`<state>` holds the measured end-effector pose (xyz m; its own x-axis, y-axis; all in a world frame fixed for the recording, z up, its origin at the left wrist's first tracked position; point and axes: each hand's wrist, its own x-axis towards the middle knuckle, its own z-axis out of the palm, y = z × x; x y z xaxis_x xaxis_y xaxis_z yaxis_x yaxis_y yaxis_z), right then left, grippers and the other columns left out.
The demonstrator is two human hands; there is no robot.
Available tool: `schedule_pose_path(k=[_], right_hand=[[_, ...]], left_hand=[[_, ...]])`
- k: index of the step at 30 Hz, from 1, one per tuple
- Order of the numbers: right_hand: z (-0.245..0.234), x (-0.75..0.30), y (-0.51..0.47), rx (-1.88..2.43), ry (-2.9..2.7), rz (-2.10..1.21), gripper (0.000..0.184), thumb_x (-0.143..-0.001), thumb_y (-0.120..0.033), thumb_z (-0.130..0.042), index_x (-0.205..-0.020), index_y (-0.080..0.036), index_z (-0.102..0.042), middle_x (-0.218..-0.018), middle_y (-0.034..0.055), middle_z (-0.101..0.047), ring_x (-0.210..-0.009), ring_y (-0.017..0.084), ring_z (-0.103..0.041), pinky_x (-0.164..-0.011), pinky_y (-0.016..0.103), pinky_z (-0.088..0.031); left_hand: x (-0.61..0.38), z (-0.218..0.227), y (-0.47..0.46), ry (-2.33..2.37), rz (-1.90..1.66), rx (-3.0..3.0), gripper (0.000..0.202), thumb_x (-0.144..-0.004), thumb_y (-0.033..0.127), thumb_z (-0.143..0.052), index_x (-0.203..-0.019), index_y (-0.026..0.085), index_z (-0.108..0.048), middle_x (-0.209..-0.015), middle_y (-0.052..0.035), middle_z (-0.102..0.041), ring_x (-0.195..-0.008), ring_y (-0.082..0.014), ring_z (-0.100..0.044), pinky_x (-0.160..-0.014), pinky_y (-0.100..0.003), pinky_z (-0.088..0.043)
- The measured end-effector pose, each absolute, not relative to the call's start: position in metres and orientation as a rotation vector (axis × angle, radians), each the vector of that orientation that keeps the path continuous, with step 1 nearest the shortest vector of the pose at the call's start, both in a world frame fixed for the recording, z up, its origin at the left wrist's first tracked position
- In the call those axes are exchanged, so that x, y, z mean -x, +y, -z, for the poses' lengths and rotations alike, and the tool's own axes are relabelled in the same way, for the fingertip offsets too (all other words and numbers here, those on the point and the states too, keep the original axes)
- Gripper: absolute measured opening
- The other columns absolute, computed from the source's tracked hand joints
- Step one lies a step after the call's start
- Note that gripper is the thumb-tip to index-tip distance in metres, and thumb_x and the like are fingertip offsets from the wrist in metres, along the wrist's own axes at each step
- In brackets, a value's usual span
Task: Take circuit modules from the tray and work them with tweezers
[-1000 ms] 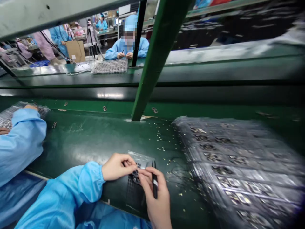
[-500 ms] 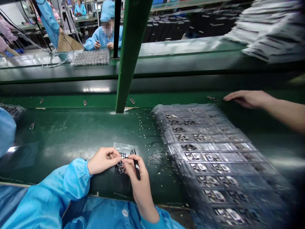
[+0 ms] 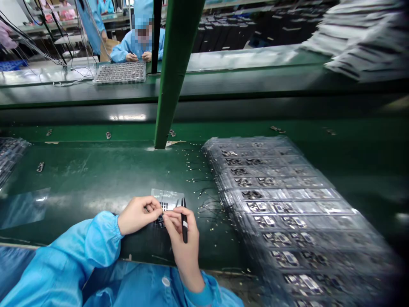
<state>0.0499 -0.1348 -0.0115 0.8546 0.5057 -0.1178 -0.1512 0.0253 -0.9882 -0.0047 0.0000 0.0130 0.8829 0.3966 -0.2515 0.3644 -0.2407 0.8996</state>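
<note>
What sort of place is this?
Probably an electronics workshop: stacked clear trays hold rows of small parts, the right hand holds black tweezers, and a person in blue workwear is opposite.

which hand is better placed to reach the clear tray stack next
Probably the right hand: it is nearer the tray stack, while the left hand is farther away. One drawback: the right holds black tweezers, and both hands' fingertips meet at a small dark part.
</note>
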Motion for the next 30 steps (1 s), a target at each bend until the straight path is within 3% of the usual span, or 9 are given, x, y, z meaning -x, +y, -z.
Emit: schedule_pose_path(k=[4, 7, 9, 13, 15, 20, 24, 30], right_hand=[[0.01, -0.061, -0.145, 1.483, -0.255, -0.514, 0.036, -0.086, -0.045, -0.054, -0.106, -0.016, -0.052, -0.081, 0.0064, -0.067, -0.07, 0.015, -0.066, -0.069, 0.029, -0.058], [0.014, -0.071, -0.164, 1.484, -0.175, -0.561, 0.053, -0.089, -0.054, -0.044, -0.122, -0.013, -0.051, -0.07, 0.0034, -0.063, -0.055, 0.012, -0.062, -0.054, 0.025, -0.056], [0.018, -0.074, -0.178, 1.51, -0.154, -0.644, 0.058, -0.088, -0.057, -0.045, -0.124, -0.012, -0.053, -0.073, 0.0048, -0.064, -0.059, 0.013, -0.063, -0.052, 0.023, -0.056], [0.02, -0.074, -0.191, 1.564, -0.166, -0.73, 0.052, -0.082, -0.055, -0.055, -0.11, -0.012, -0.064, -0.092, 0.0111, -0.067, -0.071, 0.016, -0.065, -0.055, 0.025, -0.058], [0.018, -0.077, -0.185, 1.592, -0.186, -0.674, 0.048, -0.08, -0.053, -0.06, -0.101, -0.011, -0.067, -0.089, 0.0106, -0.067, -0.068, 0.016, -0.065, -0.054, 0.025, -0.058], [0.014, -0.099, -0.152, 1.636, -0.2, -0.599, 0.044, -0.071, -0.053, -0.068, -0.087, -0.012, -0.061, -0.069, 0.0062, -0.066, -0.06, 0.017, -0.065, -0.052, 0.025, -0.056], [0.019, -0.109, -0.139, 1.685, -0.237, -0.57, 0.041, -0.07, -0.053, -0.069, -0.078, -0.016, -0.053, -0.066, 0.0049, -0.066, -0.063, 0.019, -0.067, -0.054, 0.025, -0.054], [0.025, -0.106, -0.139, 1.817, -0.324, -0.508, 0.036, -0.076, -0.051, -0.064, -0.077, -0.017, -0.054, -0.068, 0.006, -0.068, -0.065, 0.02, -0.068, -0.057, 0.026, -0.053]], left_hand=[[0.005, -0.015, 0.008, 0.559, -0.015, -1.813, 0.018, -0.079, 0.03, -0.056, -0.076, 0.013, -0.062, -0.061, 0.0018, -0.056, -0.055, -0.0081, -0.047, -0.051, -0.017, -0.04], [0.007, -0.017, 0.016, 0.575, -0.01, -1.771, 0.02, -0.079, 0.033, -0.056, -0.076, 0.013, -0.061, -0.062, 0.0012, -0.056, -0.058, -0.0092, -0.05, -0.052, -0.018, -0.041], [0.007, -0.018, 0.018, 0.576, 0.03, -1.76, 0.02, -0.078, 0.033, -0.057, -0.075, 0.014, -0.06, -0.062, 0.0013, -0.056, -0.058, -0.0093, -0.051, -0.053, -0.018, -0.042], [0.006, -0.02, 0.012, 0.543, 0.183, -1.759, 0.017, -0.078, 0.03, -0.056, -0.075, 0.014, -0.059, -0.061, 0.0021, -0.057, -0.055, -0.0087, -0.051, -0.054, -0.019, -0.042], [0.004, -0.019, 0.008, 0.531, 0.206, -1.756, 0.018, -0.08, 0.031, -0.055, -0.078, 0.013, -0.059, -0.065, 0.0004, -0.061, -0.056, -0.009, -0.053, -0.055, -0.02, -0.044], [-0.006, -0.012, 0.011, 0.507, 0.087, -1.811, 0.016, -0.079, 0.028, -0.055, -0.076, 0.013, -0.059, -0.104, -0.0084, -0.066, -0.066, -0.01, -0.058, -0.06, -0.022, -0.049], [-0.012, -0.006, 0.016, 0.482, 0.076, -1.889, 0.015, -0.078, 0.026, -0.054, -0.069, 0.013, -0.058, -0.106, -0.0082, -0.065, -0.06, -0.008, -0.057, -0.058, -0.022, -0.049], [-0.013, -0.005, 0.015, 0.484, 0.08, -1.93, 0.015, -0.079, 0.024, -0.053, -0.071, 0.014, -0.059, -0.107, -0.0066, -0.066, -0.056, -0.0062, -0.055, -0.055, -0.019, -0.047]])
